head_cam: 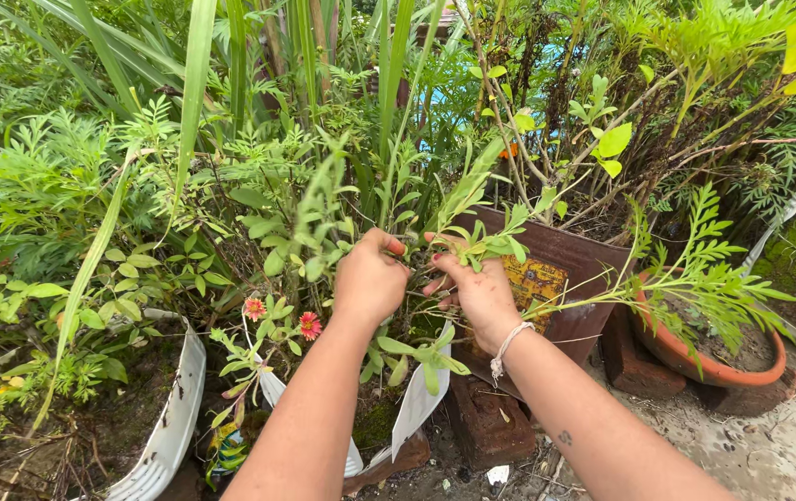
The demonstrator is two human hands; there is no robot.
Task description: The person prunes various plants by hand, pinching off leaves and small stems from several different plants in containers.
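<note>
My left hand (370, 278) is closed around a thin green plant stem (414, 223) among dense foliage. Beside it, my right hand (477, 292) pinches the same leafy stem between fingers and thumb; a white thread bracelet circles its wrist. Both hands meet just left of a dark brown square planter (570, 264) with a yellow label. Two small pink-red flowers (310, 325) bloom below my left hand.
A round terracotta pot (695, 362) sits at the right on bricks (486, 422). White plastic grow bags (175, 427) with soil stand at lower left and far right. Tall grass-like leaves and ferny plants fill the background. Bare concrete ground lies at lower right.
</note>
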